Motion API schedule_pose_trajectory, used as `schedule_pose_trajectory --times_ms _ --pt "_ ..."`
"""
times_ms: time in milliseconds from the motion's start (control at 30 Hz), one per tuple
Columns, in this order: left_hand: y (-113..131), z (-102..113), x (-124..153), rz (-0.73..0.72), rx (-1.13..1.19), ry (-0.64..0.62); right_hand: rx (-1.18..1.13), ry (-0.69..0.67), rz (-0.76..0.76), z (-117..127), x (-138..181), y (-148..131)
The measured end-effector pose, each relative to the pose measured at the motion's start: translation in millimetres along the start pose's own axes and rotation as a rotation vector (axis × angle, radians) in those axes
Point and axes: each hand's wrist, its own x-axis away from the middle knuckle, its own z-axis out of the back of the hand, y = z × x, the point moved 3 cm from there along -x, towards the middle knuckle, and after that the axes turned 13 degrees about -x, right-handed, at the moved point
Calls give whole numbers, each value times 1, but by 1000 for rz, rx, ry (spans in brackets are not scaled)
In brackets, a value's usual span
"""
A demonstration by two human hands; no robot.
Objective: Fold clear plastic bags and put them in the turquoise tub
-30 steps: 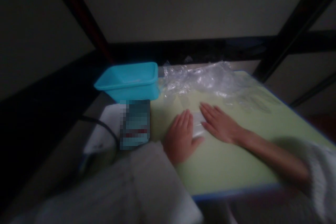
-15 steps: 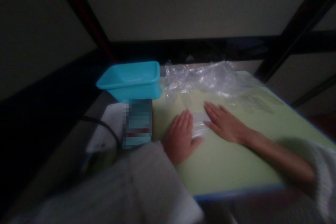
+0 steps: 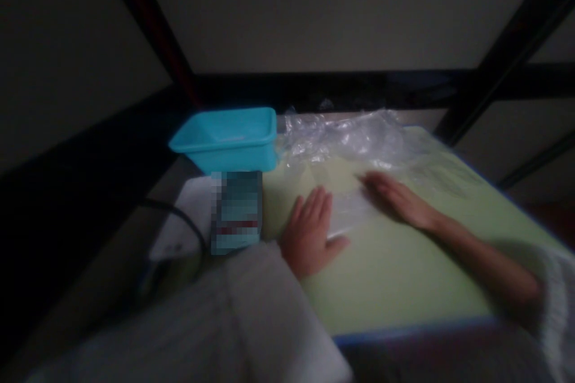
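Note:
A clear plastic bag [image 3: 353, 210] lies flat on the yellow-green tabletop [image 3: 395, 293], stretching between my two hands. My left hand [image 3: 309, 232] rests palm down on its left end, fingers extended and thumb out to the side. At the other end, my right hand [image 3: 402, 198] is turned partly on its edge, fingers stretched out and slightly blurred. Whether it touches the bag or hovers just over it, I cannot tell. Behind both hands spreads a crumpled heap of clear plastic [image 3: 354, 134].
At the back left stands a turquoise plastic basin [image 3: 229, 158]. In front of it are a pixelated object [image 3: 237, 209] and a white item [image 3: 186, 215] crossed by a dark cable [image 3: 179, 212]. A blue edge trims the table; a wall rises behind.
My right hand has slid a little to the right and rolled onto its side, exposing more of the bag. My left hand has stayed in place.

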Motion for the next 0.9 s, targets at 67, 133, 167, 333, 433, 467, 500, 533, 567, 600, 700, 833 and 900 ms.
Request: schedule_pose_trajectory --times_ms 67,133,167,333,433,467,500,533,567,600,700,833,900 --pt "-1 2 0 27 42 -18 -112 41 13 4 -5 3" --pt "-3 4 0 53 80 -40 -144 47 30 5 -8 3" --pt "-3 5 0 63 95 -48 -147 45 35 5 -9 2" --pt "-7 7 1 80 136 -30 -139 50 21 6 -9 -4" --pt "-8 8 1 79 150 -2 -152 47 14 7 -8 -3" --pt "-9 8 2 77 152 3 -162 46 12 7 -8 -3" --pt "-9 8 2 75 152 5 -170 46 7 8 -8 -2" --pt "-10 8 2 74 150 5 -174 45 -1 8 -7 -1" --pt "-10 8 2 73 148 4 -171 44 -9 9 -7 -1" --pt "-11 8 2 71 146 7 -161 41 -17 10 -7 -2" --pt "-13 10 2 71 140 35 -127 27 -33 12 -6 -6" --pt "-17 12 2 77 113 65 -138 26 -37 15 -3 -9" --pt "-19 12 2 87 90 59 -157 29 -45 16 -2 -9"
